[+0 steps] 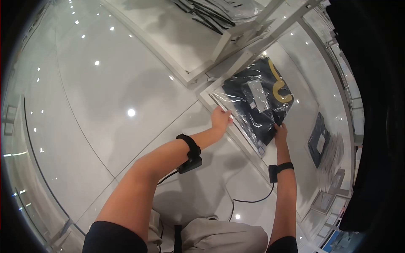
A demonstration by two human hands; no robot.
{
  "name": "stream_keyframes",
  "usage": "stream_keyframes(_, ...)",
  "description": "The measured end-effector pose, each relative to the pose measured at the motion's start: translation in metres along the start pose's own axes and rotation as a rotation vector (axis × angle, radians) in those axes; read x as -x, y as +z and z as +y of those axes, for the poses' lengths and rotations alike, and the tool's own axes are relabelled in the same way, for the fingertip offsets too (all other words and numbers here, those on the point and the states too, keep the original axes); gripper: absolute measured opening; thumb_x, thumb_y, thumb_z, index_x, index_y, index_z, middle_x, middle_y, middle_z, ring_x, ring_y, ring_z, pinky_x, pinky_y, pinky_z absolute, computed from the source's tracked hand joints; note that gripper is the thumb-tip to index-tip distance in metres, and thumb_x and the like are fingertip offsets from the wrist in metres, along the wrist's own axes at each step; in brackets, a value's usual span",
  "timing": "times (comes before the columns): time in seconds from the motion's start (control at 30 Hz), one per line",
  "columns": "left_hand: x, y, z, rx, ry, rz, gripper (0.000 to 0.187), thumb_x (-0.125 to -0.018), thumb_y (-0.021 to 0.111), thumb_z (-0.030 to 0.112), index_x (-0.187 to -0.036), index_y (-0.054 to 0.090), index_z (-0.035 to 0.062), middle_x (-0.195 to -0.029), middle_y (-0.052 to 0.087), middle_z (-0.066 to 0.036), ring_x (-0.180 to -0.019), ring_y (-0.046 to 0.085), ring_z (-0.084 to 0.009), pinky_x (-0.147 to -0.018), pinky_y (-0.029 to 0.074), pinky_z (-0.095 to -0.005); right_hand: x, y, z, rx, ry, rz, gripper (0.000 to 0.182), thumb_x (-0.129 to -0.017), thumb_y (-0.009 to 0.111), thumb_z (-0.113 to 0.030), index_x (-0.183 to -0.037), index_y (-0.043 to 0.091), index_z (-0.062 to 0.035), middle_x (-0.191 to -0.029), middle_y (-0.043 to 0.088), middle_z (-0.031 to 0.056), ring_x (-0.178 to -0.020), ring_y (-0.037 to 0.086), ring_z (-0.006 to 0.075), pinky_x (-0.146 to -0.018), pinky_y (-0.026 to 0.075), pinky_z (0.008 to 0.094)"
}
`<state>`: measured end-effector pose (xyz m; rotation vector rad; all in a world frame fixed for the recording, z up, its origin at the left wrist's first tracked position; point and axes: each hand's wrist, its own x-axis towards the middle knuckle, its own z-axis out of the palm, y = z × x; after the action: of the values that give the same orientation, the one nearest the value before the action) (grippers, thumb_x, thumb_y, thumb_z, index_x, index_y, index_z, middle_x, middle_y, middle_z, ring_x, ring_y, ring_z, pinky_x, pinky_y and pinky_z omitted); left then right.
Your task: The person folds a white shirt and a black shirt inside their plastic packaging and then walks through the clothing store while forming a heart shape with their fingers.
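A dark folded garment (240,90) with a yellow print lies in a clear plastic bag on a white shelf (301,90), a pale label on its upper face. My left hand (221,118) is at the bag's near left edge, fingers curled closed against the clear plastic. On the bag's near right side, my right hand (281,131) pinches the plastic beside the dark cloth. Both wrists wear black straps with small boxes and cables.
Farther right on the shelf is another bagged dark garment (317,139) beside a stack of clear bags (332,154). More bagged items (211,14) lie on a white platform (168,59) at the top. Glossy tiled floor (105,88) spreads out on the left.
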<state>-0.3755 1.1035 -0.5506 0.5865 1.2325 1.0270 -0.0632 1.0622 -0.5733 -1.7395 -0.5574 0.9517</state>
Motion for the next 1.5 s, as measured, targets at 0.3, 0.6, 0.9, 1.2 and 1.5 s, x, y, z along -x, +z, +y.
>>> stream_keyframes(0.3,-0.009,0.002,-0.010,-0.016,0.149,0.137,0.017,-0.085,0.054,0.007,-0.079,0.044,-0.0045,-0.068,0.057,-0.017,-0.048,0.062,-0.0259,-0.044,0.047,-0.0336,-0.035,-0.022,0.035,0.360,-0.031,0.267,0.046,-0.082,0.063,-0.017,-0.121,0.045,-0.0004,-0.094,0.060,0.0137,-0.086,0.058,0.0237,-0.072,0.045,0.0334)
stream_keyframes(0.6,-0.041,-0.043,0.075,-0.656,0.530,0.275,0.019,-0.081,0.059,0.019,-0.085,0.053,0.0015,-0.075,0.058,-0.015,-0.075,0.060,-0.0344,-0.066,0.048,-0.0447,-0.048,-0.026,0.009,0.934,-0.192,0.329,0.032,-0.085,0.058,-0.023,-0.107,0.047,-0.0033,-0.094,0.057,0.0173,-0.089,0.057,0.0296,-0.071,0.046,0.0407)
stream_keyframes(0.9,-0.145,-0.064,0.088,-1.428,0.905,-0.228,0.015,-0.076,0.054,0.007,-0.081,0.068,0.0048,-0.105,0.061,-0.014,-0.089,0.063,-0.0301,-0.071,0.052,-0.0387,0.008,-0.014,-0.059,1.011,-0.101,0.362,0.035,-0.086,0.058,-0.033,-0.108,0.049,-0.0067,-0.093,0.061,0.0150,-0.082,0.059,0.0259,-0.070,0.048,0.0330)
stream_keyframes(1.2,-0.150,-0.055,0.087,-1.684,0.835,-0.396,0.016,-0.078,0.054,0.008,-0.083,0.069,0.0079,-0.094,0.066,-0.007,-0.088,0.064,-0.0267,-0.072,0.052,-0.0353,0.102,0.053,-0.108,0.633,-0.221,-0.010,0.024,-0.087,0.055,-0.024,-0.105,0.055,-0.0074,-0.094,0.061,0.0060,-0.088,0.058,0.0153,-0.076,0.046,0.0283)
stream_keyframes(1.5,-0.112,-0.132,0.139,-0.538,0.221,-0.474,0.017,-0.074,0.066,0.012,-0.086,0.059,0.0028,-0.077,0.058,-0.003,-0.059,0.051,-0.0099,-0.052,0.042,-0.0247,0.139,0.150,-0.129,0.380,-0.349,-0.286,0.012,-0.089,0.054,-0.011,-0.095,0.060,-0.0026,-0.091,0.063,0.0035,-0.086,0.059,0.0129,-0.075,0.046,0.0260)
